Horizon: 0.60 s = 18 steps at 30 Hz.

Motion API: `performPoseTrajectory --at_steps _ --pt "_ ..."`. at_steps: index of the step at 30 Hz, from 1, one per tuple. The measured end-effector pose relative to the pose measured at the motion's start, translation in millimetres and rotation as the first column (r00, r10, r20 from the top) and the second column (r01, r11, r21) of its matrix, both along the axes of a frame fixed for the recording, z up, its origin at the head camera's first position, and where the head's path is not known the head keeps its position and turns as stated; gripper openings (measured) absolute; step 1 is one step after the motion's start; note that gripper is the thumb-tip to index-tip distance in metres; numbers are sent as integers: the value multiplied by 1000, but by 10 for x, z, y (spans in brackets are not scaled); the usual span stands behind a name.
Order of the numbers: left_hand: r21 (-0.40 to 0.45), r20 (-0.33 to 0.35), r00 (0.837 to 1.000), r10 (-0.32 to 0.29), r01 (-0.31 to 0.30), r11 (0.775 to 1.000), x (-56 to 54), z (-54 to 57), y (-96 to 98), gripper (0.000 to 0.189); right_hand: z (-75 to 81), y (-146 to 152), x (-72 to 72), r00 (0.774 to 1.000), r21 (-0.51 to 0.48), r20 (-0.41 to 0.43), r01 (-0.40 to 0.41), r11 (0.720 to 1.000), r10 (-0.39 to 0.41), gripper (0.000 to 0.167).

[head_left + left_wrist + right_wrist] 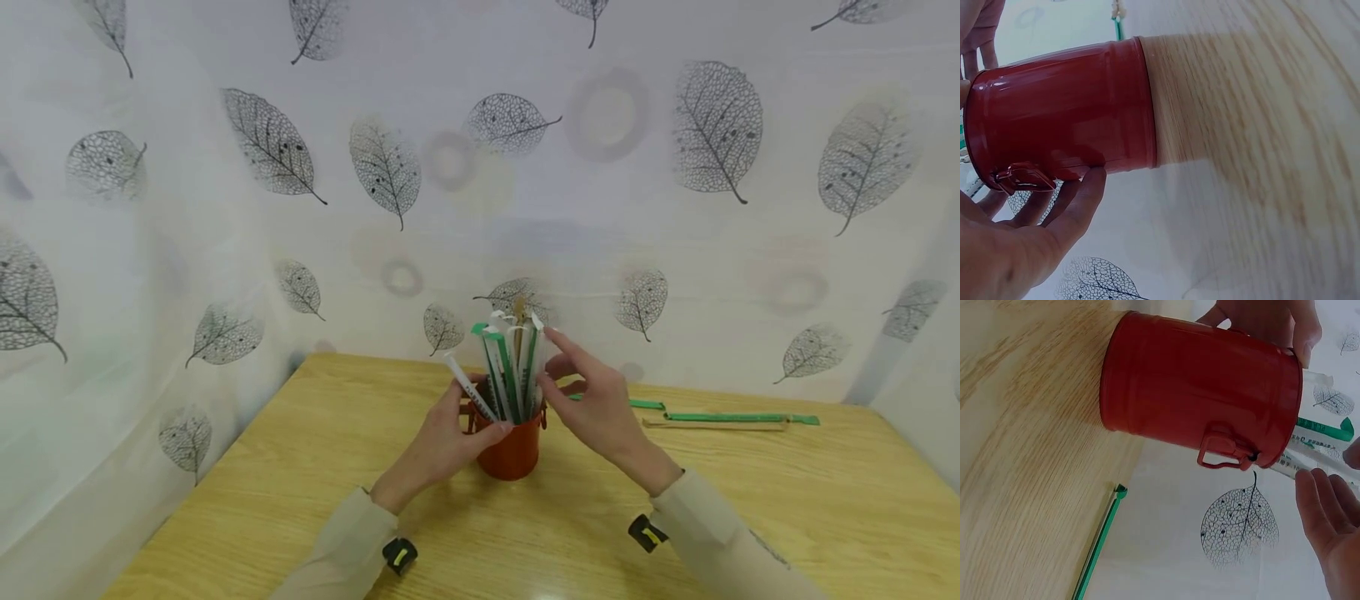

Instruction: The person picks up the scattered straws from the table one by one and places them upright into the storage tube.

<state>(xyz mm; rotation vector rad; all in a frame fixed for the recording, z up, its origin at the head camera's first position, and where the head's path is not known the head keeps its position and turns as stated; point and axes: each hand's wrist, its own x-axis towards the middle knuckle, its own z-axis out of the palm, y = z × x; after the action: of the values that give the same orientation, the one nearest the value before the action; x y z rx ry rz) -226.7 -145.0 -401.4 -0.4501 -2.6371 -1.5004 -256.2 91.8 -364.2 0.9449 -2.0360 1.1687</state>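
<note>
A small red metal bucket [508, 454] stands upright on the table, holding a bunch of slim paper-wrapped sticks [510, 375], white, green and one brown, with printed text. My left hand [444, 433] grips the bucket from the left, thumb at the front rim; in the left wrist view its fingers lie along the red wall by a side handle [1025, 177]. One white stick [468, 386] leans out to the left above that hand. At the bunch's right side is my right hand [600, 404], fingers fairly straight and thumb apart, fingertips at the sticks.
Right of the bucket, flat green strips [738, 417] and a brown one [720, 426] lie on the wooden table [360, 417], near its back edge. A pale curtain [525, 200] printed with leaves hangs right behind the table and along its left side.
</note>
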Motion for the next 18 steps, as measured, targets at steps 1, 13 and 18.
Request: performPoseTrajectory --at_steps 1,13,18 --pt "-2 -4 1000 -2 2 1000 3 -4 -1 70 -3 33 -4 1000 -3 -5 -1 1000 1 70" --pt "12 -27 1000 15 -14 1000 4 -6 -17 69 -160 950 -288 968 244 50 228 942 -247 28" --pt "14 -25 1000 9 -8 1000 -4 -19 -10 72 -297 1309 -360 912 428 203 243 870 -355 26"
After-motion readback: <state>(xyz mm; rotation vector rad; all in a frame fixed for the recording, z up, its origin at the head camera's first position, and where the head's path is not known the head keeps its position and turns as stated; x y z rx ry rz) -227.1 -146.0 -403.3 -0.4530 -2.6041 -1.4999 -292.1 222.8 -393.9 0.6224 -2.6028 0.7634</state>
